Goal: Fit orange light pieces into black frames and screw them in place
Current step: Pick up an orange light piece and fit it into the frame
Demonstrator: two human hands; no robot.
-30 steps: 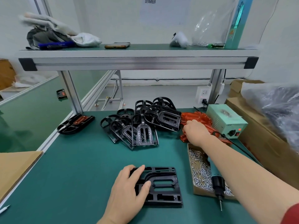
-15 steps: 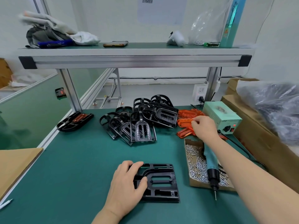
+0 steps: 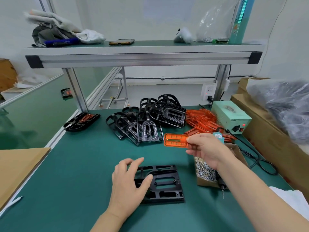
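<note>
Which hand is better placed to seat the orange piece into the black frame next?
Right. The right hand pinches the orange light piece in the air beyond the black frame; the left hand rests on the frame's left side, steadying it.

Bright, even light falls from overhead — shadows are soft, with a faint one beneath the left hand [image 3: 128, 183] on the green mat [image 3: 75, 173]. The white wall [image 3: 117, 17] at 12 o'clock is nearly washed out. Wide-angle distortion bows the shelf rail [image 3: 143, 58], and the plastic bag [image 3: 284, 104] at 3 o'clock looks smeared — the centre is sharp.
</note>
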